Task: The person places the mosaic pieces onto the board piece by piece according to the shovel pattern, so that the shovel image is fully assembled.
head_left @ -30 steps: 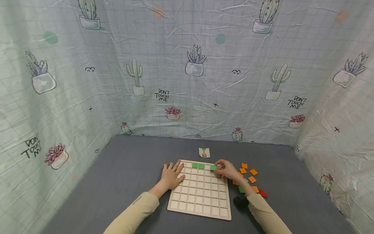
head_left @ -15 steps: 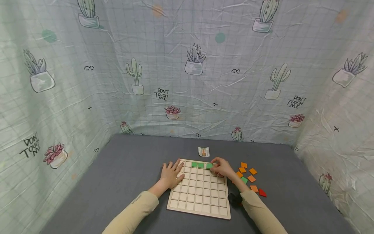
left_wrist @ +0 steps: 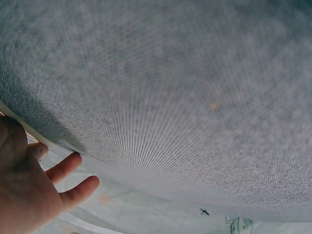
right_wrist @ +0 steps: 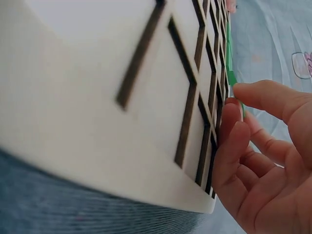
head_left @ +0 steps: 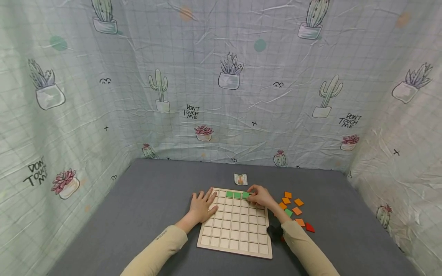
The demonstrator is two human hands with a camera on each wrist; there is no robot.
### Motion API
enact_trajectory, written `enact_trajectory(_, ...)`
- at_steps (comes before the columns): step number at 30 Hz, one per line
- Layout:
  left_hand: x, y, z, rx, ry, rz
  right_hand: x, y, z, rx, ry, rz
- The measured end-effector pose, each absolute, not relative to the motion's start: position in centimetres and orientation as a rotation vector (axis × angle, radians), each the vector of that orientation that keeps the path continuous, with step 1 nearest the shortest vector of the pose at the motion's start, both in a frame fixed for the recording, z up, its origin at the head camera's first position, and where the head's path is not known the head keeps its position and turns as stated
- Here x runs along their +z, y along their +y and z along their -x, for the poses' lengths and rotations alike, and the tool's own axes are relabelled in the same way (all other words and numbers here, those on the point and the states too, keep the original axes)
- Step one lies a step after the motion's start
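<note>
- Head view: I see the right hand [head_left: 261,197] pinch a green tile [head_left: 245,195] at the far row of the board [head_left: 235,244], right of two green tiles [head_left: 229,194].
- Left hand [head_left: 200,207] rests spread on its left edge.

Hanging sheet [head_left: 221,103] reads "DON'T TOUCH ME" (more than once)

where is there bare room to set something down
The gray table is bare between the left curtain and the left hand, and between the red piece and the right curtain. It's crowded between the board and the red piece: orange tiles, a green tile, the right sleeve.
</note>
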State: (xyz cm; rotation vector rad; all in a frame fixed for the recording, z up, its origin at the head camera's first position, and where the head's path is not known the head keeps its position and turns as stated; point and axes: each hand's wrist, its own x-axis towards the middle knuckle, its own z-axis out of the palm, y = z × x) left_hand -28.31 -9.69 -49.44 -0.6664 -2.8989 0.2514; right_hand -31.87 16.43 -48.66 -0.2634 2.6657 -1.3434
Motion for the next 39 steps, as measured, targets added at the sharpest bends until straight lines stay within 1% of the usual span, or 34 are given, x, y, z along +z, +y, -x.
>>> enact_trajectory(8, -49.8, -9.8, 28.5, 0.265, -2.902, 0.661, -48.3, 16.2, 32.2, -1.282, 2.637, 0.249)
enact_trajectory(18, -50.0, -9.7, 28.4, 0.221, -2.884, 0.671, -48.3, 16.2, 32.2, -1.294, 2.639, 0.149)
enact_trajectory(24, -50.0, -9.8, 28.5, 0.238, -2.890, 0.662, -48.5, 16.3, 32.4, -1.316, 2.623, 0.140)
enact_trajectory(28, -50.0, -9.8, 28.5, 0.241, -2.881, 0.667, -48.5, 16.6, 32.5, -1.348, 2.595, 0.179)
enact_trajectory(29, -50.0, -9.8, 28.4, 0.240, -2.879, 0.668, -48.6, 16.7, 32.4, -1.357, 2.588, 0.237)
enact_trajectory(32, -50.0, -9.8, 28.4, 0.237, -2.872, 0.670, -48.5, 16.8, 32.4, -1.356, 2.584, 0.279)
enact_trajectory(34, -50.0, -9.8, 28.4, 0.227, -2.883, 0.669, -48.6, 16.8, 32.5, -1.344, 2.590, 0.269)
enact_trajectory(38, -50.6, -9.9, 28.9, 0.225, -2.881, 0.664, -48.7, 16.4, 32.7, -1.316, 2.609, 0.185)
enact_trajectory(39, -51.9, -10.1, 29.7, 0.231, -2.839, 0.678, -48.7, 16.4, 32.7, -1.310, 2.612, 0.168)
